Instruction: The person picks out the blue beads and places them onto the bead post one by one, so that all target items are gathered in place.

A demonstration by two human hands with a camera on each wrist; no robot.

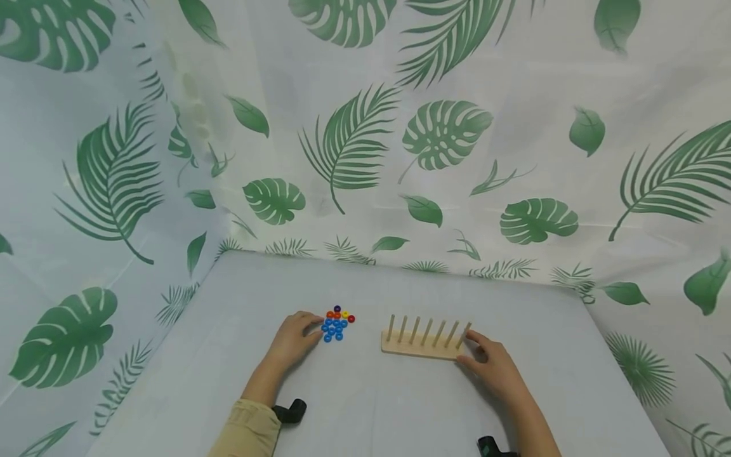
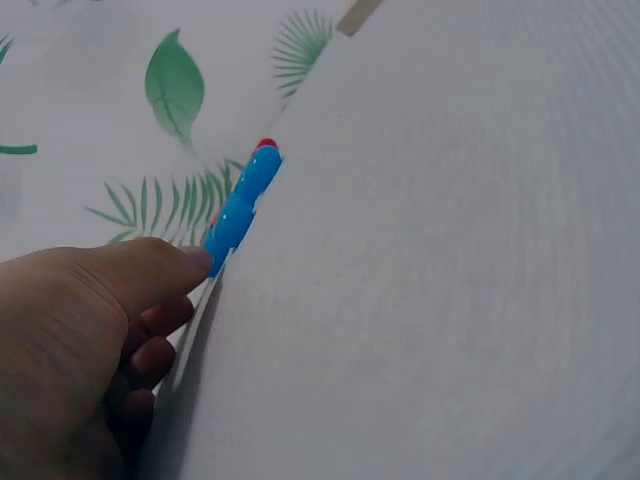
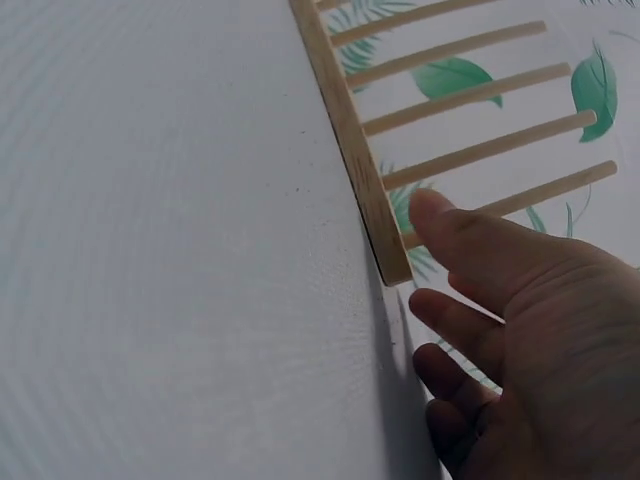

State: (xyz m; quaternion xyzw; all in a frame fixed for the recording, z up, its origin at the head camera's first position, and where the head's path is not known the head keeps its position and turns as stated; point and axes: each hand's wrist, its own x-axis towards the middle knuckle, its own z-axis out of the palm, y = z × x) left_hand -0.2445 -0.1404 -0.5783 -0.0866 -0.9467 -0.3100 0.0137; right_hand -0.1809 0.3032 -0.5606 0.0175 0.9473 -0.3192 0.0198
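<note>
All pegs bare, all beads on the counter

The counter (image 1: 394, 409) fills the lower middle of the frame, and from where I stand the work looks barely begun. Right of centre lies a wooden peg board (image 1: 419, 351), its seven pegs (image 1: 427, 332) upright and carrying nothing. At its right end the right hand (image 1: 493, 368) is loosely parted, thumb and fingers about the corner; whether they touch the wood I can't tell. The left hand (image 1: 296, 339), relaxed and gripping nothing that I can see, has its fingertips at the left edge of the small beads (image 1: 337, 322), just left of centre: blue, orange, yellow, red, purple. All of them seem left to place. The left-wrist view shows them edge-on, overlapping, so counting is hard; the right-wrist view crops the board's far end, and the thumb hides part of the last peg.
</note>
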